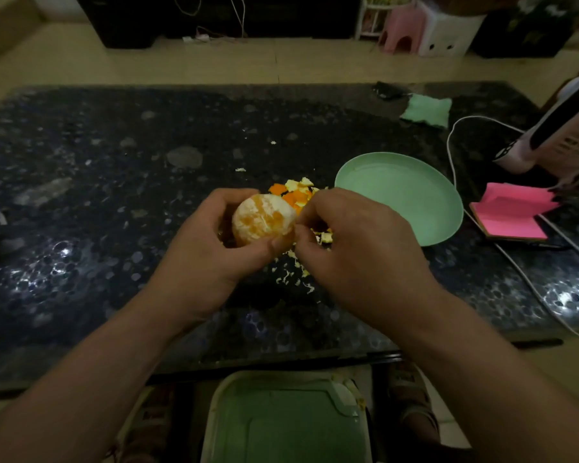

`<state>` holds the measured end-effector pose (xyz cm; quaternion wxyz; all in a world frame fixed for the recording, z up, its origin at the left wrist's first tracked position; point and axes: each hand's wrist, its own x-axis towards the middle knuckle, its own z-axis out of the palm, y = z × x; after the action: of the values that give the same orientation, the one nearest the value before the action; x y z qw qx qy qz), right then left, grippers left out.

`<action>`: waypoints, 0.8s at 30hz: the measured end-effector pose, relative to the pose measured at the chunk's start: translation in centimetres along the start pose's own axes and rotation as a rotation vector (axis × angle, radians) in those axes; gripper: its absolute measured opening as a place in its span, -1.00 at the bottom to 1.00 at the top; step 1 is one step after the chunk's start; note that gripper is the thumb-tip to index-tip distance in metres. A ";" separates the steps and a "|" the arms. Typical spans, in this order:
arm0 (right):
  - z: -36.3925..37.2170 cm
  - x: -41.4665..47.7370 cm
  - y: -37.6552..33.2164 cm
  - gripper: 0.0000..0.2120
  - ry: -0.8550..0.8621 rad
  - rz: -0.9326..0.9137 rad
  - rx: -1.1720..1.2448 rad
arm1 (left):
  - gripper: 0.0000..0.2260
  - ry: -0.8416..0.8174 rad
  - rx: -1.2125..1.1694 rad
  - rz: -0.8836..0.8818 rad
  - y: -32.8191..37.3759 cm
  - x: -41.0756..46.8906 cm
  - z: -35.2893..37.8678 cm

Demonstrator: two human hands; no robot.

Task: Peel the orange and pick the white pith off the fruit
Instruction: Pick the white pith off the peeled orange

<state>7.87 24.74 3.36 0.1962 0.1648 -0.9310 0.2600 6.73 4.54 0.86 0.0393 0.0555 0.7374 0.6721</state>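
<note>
Cupping the soft-looking, round peeled orange (263, 222) gently, the left hand (214, 252) is gripping its sides, the right hand (355, 248) pinching white pith (253, 207).

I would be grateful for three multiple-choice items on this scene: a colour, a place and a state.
1. What colour is the round shallow plate? A) pale green B) red C) white
2. Where do the torn orange peel scraps lie? A) in a bowl B) on the dark speckled tabletop C) on the floor
3. How is the round orange fruit? A) unpeeled B) sliced C) peeled, gripped by the left hand
A: its surface is green. B: scraps lie on the tabletop beside the plate. C: bare flesh and white pith show.
</note>
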 end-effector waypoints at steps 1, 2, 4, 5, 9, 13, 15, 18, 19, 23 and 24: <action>0.1 0.0 -0.1 -0.88 0.012 -0.004 -0.028 | -0.38 0.004 0.010 0.002 -0.1 0.0 0.0; 0.2 0.0 -0.2 -0.89 0.013 0.002 -0.034 | -0.37 0.004 0.014 0.002 -0.1 0.0 -0.1; 0.3 0.0 -0.1 -0.91 0.003 0.035 0.004 | -0.37 0.001 0.001 -0.007 -0.1 0.0 -0.2; 0.2 0.0 0.1 -0.91 -0.003 0.054 0.036 | -0.39 -0.003 -0.021 -0.013 -0.1 0.1 -0.3; -0.1 0.3 1.2 -0.91 -0.022 0.118 0.173 | -0.42 -0.057 -0.191 -0.050 0.0 0.3 -0.5; -0.4 0.5 1.6 -0.93 -0.004 0.132 0.243 | -0.46 -0.068 -0.319 -0.081 0.0 0.3 -0.4; -0.4 0.6 1.5 -0.96 -0.030 0.126 0.277 | -0.53 -0.069 -0.350 -0.085 -0.1 0.3 -0.3; -0.4 0.5 1.3 -0.97 -0.056 0.096 0.327 | -0.55 -0.062 -0.352 -0.089 -0.2 0.4 -0.4; -0.4 0.5 1.3 -0.98 -0.055 0.091 0.335 | -0.55 -0.061 -0.357 -0.099 -0.2 0.4 -0.4; -0.4 0.6 1.3 -0.94 -0.041 0.085 0.327 | -0.56 -0.055 -0.393 -0.140 -0.2 0.6 -0.4; -0.4 0.6 1.3 -0.94 -0.046 0.082 0.323 | -0.56 -0.056 -0.387 -0.141 -0.2 0.6 -0.4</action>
<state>6.95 25.90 3.37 0.1349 0.1620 -0.8874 0.4101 6.09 4.22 0.66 0.1167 0.0136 0.5952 0.7949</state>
